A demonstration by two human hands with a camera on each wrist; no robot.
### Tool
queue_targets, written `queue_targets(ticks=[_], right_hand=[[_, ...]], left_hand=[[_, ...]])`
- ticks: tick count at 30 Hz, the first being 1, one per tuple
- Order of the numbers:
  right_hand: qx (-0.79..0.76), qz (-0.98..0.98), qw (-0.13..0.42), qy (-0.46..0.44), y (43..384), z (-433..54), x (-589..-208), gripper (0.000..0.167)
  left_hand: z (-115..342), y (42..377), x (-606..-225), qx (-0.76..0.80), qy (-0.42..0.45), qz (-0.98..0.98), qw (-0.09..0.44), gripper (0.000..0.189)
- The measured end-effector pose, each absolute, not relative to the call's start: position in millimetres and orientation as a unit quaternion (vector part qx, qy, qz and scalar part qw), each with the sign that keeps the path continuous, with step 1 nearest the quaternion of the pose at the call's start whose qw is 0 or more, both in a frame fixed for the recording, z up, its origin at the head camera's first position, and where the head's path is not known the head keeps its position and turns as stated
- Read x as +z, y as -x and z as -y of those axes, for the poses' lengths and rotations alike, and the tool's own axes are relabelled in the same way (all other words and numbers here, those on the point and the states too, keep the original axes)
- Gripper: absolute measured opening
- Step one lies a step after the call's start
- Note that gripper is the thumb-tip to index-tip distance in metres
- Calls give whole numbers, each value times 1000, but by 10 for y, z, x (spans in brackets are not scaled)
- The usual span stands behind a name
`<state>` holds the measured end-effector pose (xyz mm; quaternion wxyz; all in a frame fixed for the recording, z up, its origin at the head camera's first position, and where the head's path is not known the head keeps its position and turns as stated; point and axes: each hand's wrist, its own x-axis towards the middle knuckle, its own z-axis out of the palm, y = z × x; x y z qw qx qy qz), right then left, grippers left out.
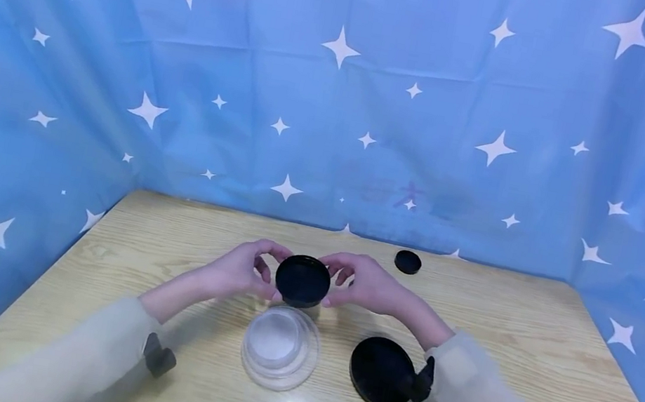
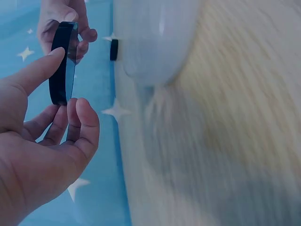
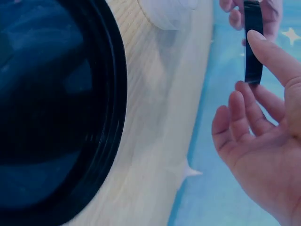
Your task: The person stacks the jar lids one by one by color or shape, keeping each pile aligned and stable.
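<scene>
A round black lid (image 1: 302, 282) is held up between both hands above the table, its inner side turned toward me in the head view. My left hand (image 1: 240, 269) pinches its left edge, thumb on the rim and fingertips opposite, as the left wrist view of the lid (image 2: 57, 77) shows. From the other side my right hand (image 1: 369, 284) grips the rim between thumb and fingers; the right wrist view shows this lid (image 3: 254, 56) edge-on. Just in front of the lid stands a stack of clear round containers (image 1: 275, 342), bottom side apparently up.
A larger black lid (image 1: 380, 373) lies on the wooden table (image 1: 190, 378) near my right forearm. Toward the back edge is a small black lid (image 1: 408, 262). A blue star-patterned cloth (image 1: 339, 104) hangs behind the table and along its sides.
</scene>
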<state>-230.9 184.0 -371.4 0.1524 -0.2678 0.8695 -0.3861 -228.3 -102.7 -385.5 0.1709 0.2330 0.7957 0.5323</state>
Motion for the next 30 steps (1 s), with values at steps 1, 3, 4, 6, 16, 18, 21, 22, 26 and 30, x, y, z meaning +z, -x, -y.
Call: queue_targets(ticks=[1,3,4,6,16,18,21,22,26,30], right_hand=[[-388,-870,147,266,2277,-1883,-3692,67],[-391,-871,141,260,2208,-1969,-3650,67],[-394,-872,138,257,2176,-2014,-3637,66],[-398,-872,134,252,2109,-2100,-3610,65],[-407,-878,113,226,1790,-2477,-3561,66],[-410,-878,110,221,1732,-2545,-3578,66],[-413,-879,108,213,1651,-2646,-3607,67],[-414,-879,108,211,1627,-2676,-3613,67],[-417,-878,107,207,1537,-2775,-3625,68],[-418,-881,104,198,1446,-2861,-3641,68]], left_hand=[[986,2275,-3826,530,-239,-796,170,70],[903,2252,-3773,525,-251,-796,170,71],[862,2240,-3753,523,-257,-795,171,70],[777,2216,-3723,519,-269,-793,171,70],[404,2086,-3638,511,-310,-782,176,66],[337,2064,-3636,511,-314,-778,185,65],[246,2036,-3644,515,-319,-770,199,63],[216,2026,-3644,515,-320,-769,201,63],[118,1988,-3668,515,-326,-766,204,62],[29,1953,-3685,508,-337,-765,210,62]])
